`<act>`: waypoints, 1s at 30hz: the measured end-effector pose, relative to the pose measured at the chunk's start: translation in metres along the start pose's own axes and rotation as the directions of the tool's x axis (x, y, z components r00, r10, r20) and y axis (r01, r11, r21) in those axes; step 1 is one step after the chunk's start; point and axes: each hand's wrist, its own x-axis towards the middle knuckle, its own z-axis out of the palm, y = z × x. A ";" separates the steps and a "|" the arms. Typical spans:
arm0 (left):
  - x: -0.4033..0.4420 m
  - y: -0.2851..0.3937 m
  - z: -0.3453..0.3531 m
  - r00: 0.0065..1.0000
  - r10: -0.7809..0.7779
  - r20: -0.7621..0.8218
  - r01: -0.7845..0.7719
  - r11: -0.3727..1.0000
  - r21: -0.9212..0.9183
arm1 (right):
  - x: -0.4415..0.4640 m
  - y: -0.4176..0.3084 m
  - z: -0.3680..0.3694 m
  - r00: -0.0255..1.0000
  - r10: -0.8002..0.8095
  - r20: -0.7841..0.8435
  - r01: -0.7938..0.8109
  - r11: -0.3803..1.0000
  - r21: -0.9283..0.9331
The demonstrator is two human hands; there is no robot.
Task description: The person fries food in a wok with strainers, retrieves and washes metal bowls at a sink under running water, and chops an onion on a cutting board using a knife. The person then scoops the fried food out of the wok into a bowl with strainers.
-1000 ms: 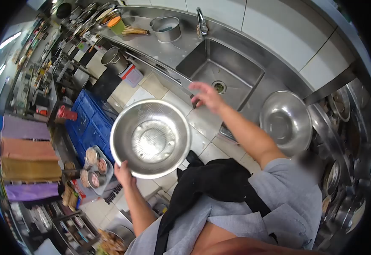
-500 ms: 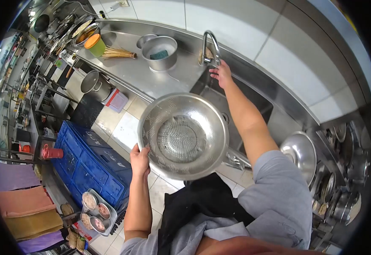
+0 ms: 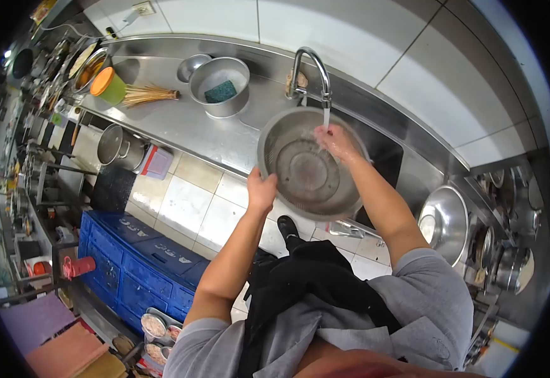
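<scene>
A large perforated metal colander (image 3: 309, 173) is tilted over the sink (image 3: 388, 164). My left hand (image 3: 262, 189) grips its left rim. Water runs from the curved faucet (image 3: 312, 57) onto my right hand (image 3: 338, 142), which is over the inside of the colander. The fingers of my right hand look bent under the stream, but splashing water blurs them, and I cannot make out whether they hold anything.
Left of the faucet, the counter holds a metal pot (image 3: 219, 85) with a green scouring pad, a bundle of sticks (image 3: 149, 95) and an orange-lidded container (image 3: 108, 85). A metal bowl (image 3: 443, 223) stands right of the sink. Blue crates (image 3: 136, 264) are at lower left.
The colander has moved up and right, from in front of the counter to over the sink. Water now flows strongly from the faucet, and my right hand has dropped from the faucet into the stream.
</scene>
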 end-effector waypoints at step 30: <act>0.032 -0.022 0.093 0.874 0.472 0.111 -0.470 0.769 0.434 | -0.033 -0.028 0.031 0.955 0.171 0.241 -0.287 0.738 0.611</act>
